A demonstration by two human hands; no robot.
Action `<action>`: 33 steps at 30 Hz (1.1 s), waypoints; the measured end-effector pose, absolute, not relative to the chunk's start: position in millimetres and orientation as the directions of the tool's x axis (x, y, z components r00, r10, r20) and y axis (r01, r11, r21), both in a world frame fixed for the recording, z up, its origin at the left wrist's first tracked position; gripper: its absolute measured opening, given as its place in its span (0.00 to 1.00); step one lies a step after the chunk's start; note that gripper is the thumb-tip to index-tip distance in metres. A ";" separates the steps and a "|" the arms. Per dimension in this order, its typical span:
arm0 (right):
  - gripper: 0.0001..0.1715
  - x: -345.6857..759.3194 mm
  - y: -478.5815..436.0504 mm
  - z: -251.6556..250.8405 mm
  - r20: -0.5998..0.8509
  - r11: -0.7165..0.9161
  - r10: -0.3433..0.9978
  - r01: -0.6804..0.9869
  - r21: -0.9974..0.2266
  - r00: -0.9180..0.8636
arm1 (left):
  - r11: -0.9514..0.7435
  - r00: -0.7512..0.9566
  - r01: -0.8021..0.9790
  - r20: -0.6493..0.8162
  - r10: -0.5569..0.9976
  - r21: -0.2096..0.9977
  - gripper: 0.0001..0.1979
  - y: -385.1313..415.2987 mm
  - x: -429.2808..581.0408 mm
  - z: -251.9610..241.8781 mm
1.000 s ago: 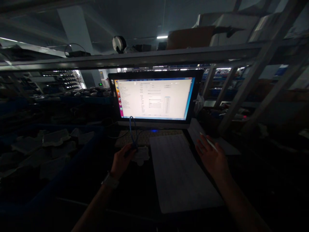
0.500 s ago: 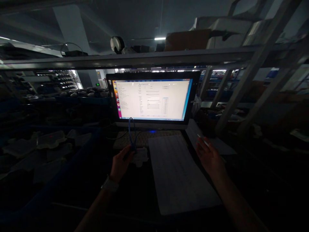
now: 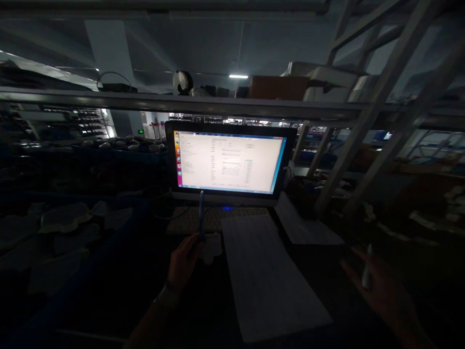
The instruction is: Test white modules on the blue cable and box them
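My left hand (image 3: 183,261) is closed, pinching a looped blue cable (image 3: 201,211) that stands up in front of the keyboard (image 3: 183,222). Right beside those fingers lies a small pale flat piece (image 3: 212,247), partly covered by the hand. A long white sheet of paper (image 3: 269,281) runs from the keyboard toward me. Off to the right, my right hand (image 3: 387,291) is smeared by motion and holds what looks like a white pen (image 3: 367,271). Its forefinger and thumb are spread apart around the pen.
A lit monitor (image 3: 228,162) stands behind the keyboard. To the left a blue bin (image 3: 109,257) holds several pale flat pieces (image 3: 65,218). Another paper (image 3: 308,230) lies right of the keyboard. Overhead runs a metal shelf (image 3: 218,104) carrying a brown box (image 3: 278,88). The scene is dark.
My right hand has swung right and toward me with the pen, away from the papers. The cable loop in my left hand has turned edge-on. The view has tilted upward slightly.
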State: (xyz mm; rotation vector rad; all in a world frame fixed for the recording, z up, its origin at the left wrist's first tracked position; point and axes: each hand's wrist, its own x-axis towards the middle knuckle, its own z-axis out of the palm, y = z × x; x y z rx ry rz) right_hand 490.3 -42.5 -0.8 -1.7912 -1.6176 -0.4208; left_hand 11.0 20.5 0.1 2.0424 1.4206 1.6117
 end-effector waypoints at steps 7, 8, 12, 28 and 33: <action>0.33 523.4 -54.0 -39.8 0.680 -0.069 0.727 0.995 -0.066 0.096 | -0.558 -0.016 0.595 0.703 0.711 0.578 0.15 25.5 7.2 -8.3; 0.32 522.8 -52.9 -41.5 0.679 -0.068 0.727 0.995 -0.079 0.104 | -0.565 -0.011 0.602 0.714 0.701 0.564 0.16 25.8 7.0 -8.6; 0.29 523.2 -48.7 -43.9 0.650 -0.032 0.747 0.984 -0.173 0.139 | -0.573 -0.018 0.616 0.737 0.676 0.540 0.16 26.4 6.7 -9.3; 0.27 529.4 -49.5 -42.4 0.528 -0.026 0.832 0.962 -0.271 0.171 | -0.572 -0.010 0.621 0.735 0.678 0.536 0.17 25.7 8.3 -9.1; 0.27 532.7 -48.0 -46.3 0.563 -0.014 0.810 0.965 -0.260 0.163 | -0.575 -0.023 0.619 0.744 0.668 0.535 0.17 27.3 7.7 -11.6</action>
